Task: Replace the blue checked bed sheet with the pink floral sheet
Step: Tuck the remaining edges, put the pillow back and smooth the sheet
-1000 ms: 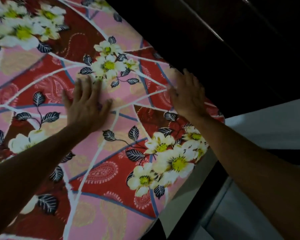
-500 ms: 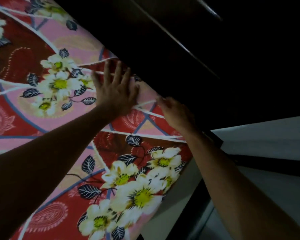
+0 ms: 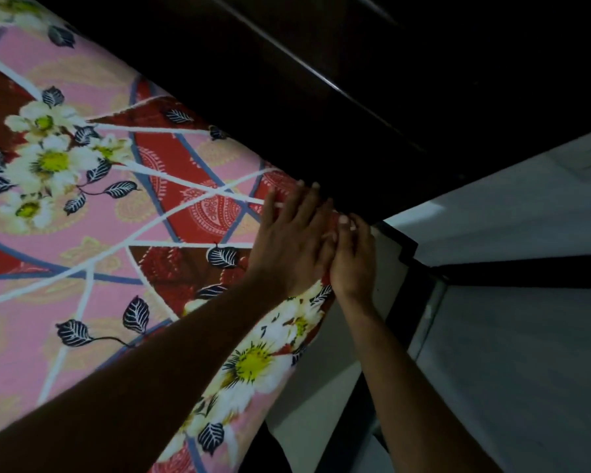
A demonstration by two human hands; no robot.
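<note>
The pink floral sheet (image 3: 123, 233), with red panels, white flowers and dark leaves, lies spread over the mattress. My left hand (image 3: 287, 240) lies flat on the sheet at the mattress's far right corner, fingers straight and pointing at the dark headboard (image 3: 321, 107). My right hand (image 3: 352, 257) sits right beside it, touching it, with its fingertips pressed on the sheet's corner where it meets the headboard. Some of the right hand's fingers are hidden behind the left hand. No blue checked sheet is in view.
The dark wooden headboard runs diagonally across the top. The pale mattress side (image 3: 325, 397) shows below the sheet's edge on the right. A dark bed frame rail (image 3: 406, 308) runs beside it, with light floor (image 3: 526, 370) and a white wall (image 3: 526, 186) beyond.
Both hands have slid right along the headboard edge to the mattress corner and come together. The left hand, earlier apart from the right, now touches it.
</note>
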